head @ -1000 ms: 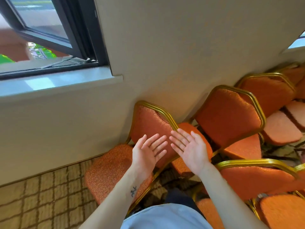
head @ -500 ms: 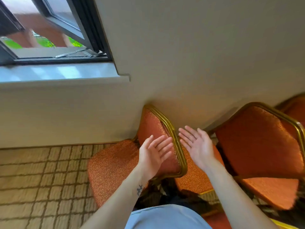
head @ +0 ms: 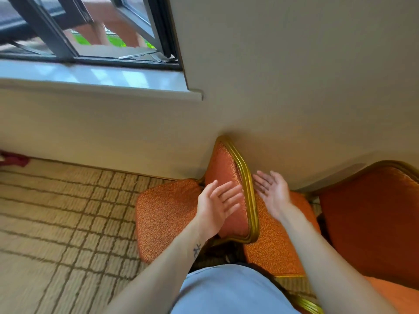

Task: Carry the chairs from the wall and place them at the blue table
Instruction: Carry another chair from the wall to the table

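An orange chair with a gold frame [head: 229, 168] stands against the beige wall, its seat [head: 165, 214] pointing left. My left hand [head: 215, 205] hovers in front of its backrest, palm up, fingers straight. On the other side of the gold backrest edge, my right hand [head: 272, 193] is spread with the palm facing in. Neither hand grips anything. A second orange chair [head: 371, 220] stands to the right, and another orange seat [head: 274, 243] lies between the two. The blue table is out of view.
A window with a dark frame [head: 158, 30] and a pale sill [head: 95, 85] is at the upper left. Patterned beige carpet [head: 56, 223] covers the floor to the left. Something red [head: 13, 159] lies at the far left by the wall.
The view has swung left and closer to the end chair; the row of chairs on the right has left the frame. Both hands have moved apart to either side of the backrest edge.
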Demonstrator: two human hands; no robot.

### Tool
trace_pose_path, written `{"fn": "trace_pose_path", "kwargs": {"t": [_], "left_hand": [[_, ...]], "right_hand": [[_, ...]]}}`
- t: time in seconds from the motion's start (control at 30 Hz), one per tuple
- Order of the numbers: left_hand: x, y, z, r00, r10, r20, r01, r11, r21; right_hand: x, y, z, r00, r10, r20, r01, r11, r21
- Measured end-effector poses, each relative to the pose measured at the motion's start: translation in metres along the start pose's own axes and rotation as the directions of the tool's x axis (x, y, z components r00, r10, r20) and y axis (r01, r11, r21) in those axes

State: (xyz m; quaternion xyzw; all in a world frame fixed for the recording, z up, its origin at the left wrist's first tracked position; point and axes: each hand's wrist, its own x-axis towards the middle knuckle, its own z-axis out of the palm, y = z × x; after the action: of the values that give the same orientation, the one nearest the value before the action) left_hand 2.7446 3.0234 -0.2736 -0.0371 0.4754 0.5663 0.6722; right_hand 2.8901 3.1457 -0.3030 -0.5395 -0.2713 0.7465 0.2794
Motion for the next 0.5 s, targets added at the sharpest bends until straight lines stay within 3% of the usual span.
{"fn": "trace_pose_path", "kwargs": {"t": [0.1,0.5], "left_hand": [[0.007,-0.005,0.003,1.000,0.007,-0.011,-0.007,1.000,-0.010],[0.009,-0.013,-0.021,0.993,0.056,-0.108,-0.060,0.998,-0.033]], "right_hand": [[0.001,0.005,-0.007,0.994,0.066,0.082,-0.070,0.997,0.044],[-0.018,0.015,0.010,0.975,0.063,0.215,-0.082,0.993,0.080]]}}
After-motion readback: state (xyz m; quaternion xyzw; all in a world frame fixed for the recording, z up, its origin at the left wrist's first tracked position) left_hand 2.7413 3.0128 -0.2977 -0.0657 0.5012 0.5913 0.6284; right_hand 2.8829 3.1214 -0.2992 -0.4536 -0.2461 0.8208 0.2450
